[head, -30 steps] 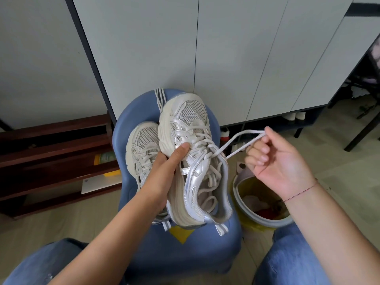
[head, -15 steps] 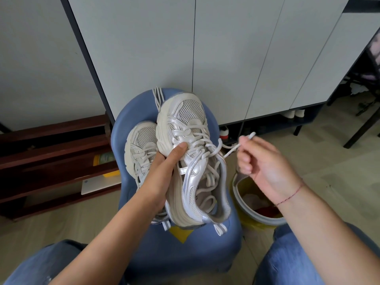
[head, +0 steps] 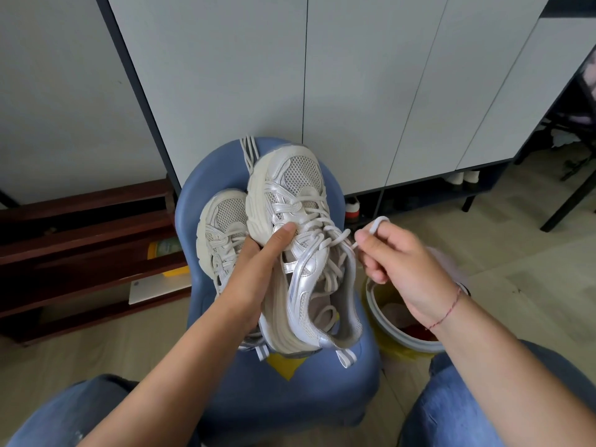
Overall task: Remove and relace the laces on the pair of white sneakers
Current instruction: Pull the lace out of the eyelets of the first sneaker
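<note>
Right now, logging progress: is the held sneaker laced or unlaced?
Laced: the lace crosses eyelets on the sneaker; right hand pinches its loose end.

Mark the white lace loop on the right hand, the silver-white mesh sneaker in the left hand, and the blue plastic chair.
white lace loop (head: 380, 218): head view, top of the loop.
silver-white mesh sneaker (head: 301, 174): head view, mesh toe panel.
blue plastic chair (head: 290, 411): head view, bare front of the seat.
</note>
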The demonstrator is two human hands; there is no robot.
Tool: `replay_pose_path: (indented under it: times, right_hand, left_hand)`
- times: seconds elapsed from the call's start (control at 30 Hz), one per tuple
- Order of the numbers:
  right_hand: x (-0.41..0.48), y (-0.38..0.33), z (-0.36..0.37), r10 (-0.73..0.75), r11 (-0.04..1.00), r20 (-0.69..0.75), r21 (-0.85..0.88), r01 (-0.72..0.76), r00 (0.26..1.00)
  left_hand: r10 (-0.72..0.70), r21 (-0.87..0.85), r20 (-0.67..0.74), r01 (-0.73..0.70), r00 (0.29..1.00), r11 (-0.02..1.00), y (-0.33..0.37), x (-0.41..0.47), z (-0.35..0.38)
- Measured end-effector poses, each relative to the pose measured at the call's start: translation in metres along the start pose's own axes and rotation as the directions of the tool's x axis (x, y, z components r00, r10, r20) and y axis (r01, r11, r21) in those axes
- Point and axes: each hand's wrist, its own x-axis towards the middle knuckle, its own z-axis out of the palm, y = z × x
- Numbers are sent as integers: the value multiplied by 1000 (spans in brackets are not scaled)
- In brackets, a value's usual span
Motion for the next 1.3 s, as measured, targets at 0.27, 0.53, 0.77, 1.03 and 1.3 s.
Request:
replay_pose_path:
  times: [0.27, 0.53, 0.77, 1.03, 1.3]
  right_hand:
    - [8, -3, -24, 138, 964, -80, 239, -115, 987]
    - [-5, -4, -5, -138, 944, 109, -286, 164, 985]
    - [1, 2, 0, -458, 752, 143, -465, 468, 878]
    - [-2, 0, 4, -444, 747, 205, -453, 487, 872]
    - [-2, 2, 7, -205, 970, 130, 160, 184, 970]
  left_hand:
    - [-15, -17, -17, 15, 1000, 1000, 1, 1, -2]
    - [21, 50, -55, -18, 998, 999, 3, 3, -2]
    - [39, 95, -37, -35, 999, 995, 5, 0, 3]
    - [70, 221, -50, -57, 996, 973, 1, 3, -1]
    - [47, 129, -50, -40, 998, 991, 6, -2, 5]
